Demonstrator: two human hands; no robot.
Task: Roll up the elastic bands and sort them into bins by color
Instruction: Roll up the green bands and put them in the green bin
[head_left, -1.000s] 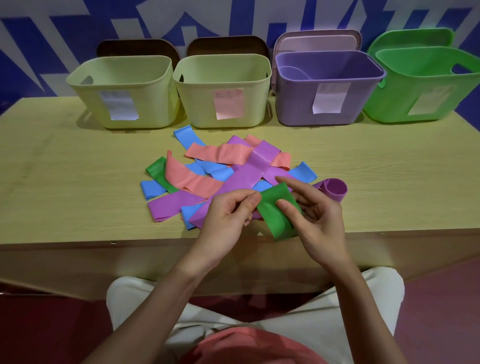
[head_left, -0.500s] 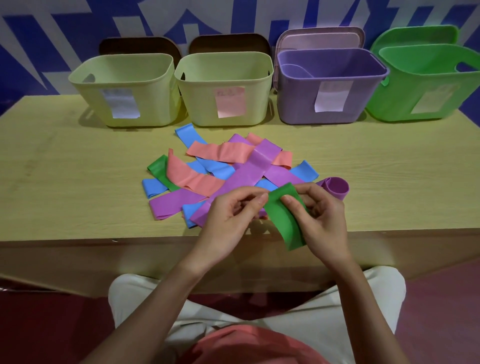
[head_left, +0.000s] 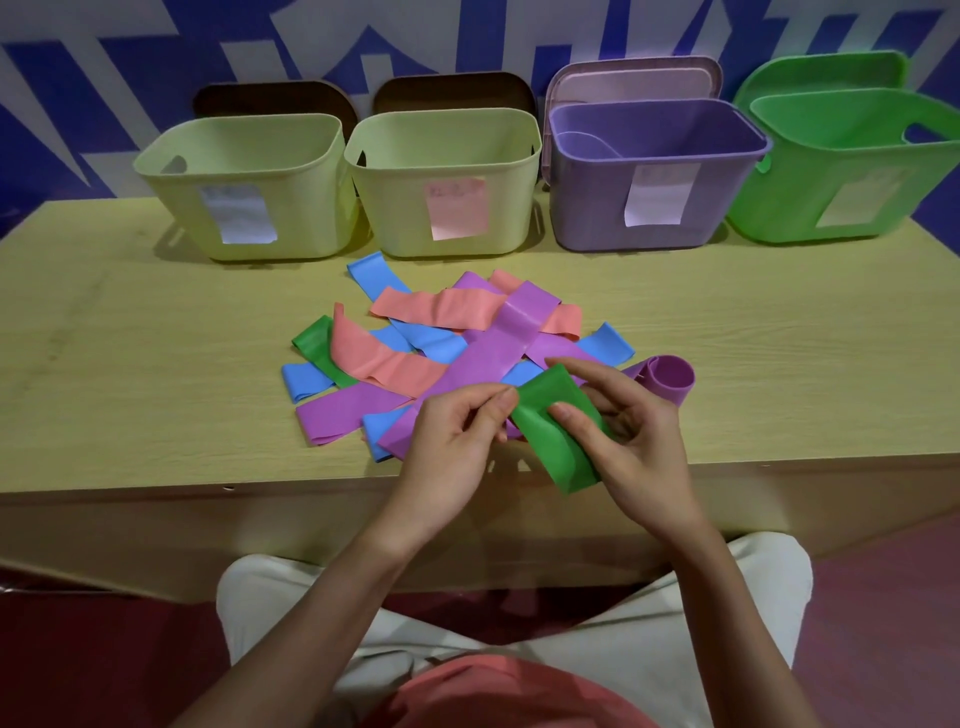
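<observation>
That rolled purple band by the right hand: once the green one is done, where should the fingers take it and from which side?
Pinch the rolled purple band across its curved outer wall, coming from above and the near right. It lies on its side on the table with its open end facing up and away, and its left flank is crowded by the right hand and the pile.

Both bare arms reach forward, hands close together. The left hand (head_left: 457, 436) pinches the green band (head_left: 556, 436) with thumb and curled fingers (head_left: 501, 402). The right hand (head_left: 628, 431) holds it too, thumb on top
</observation>
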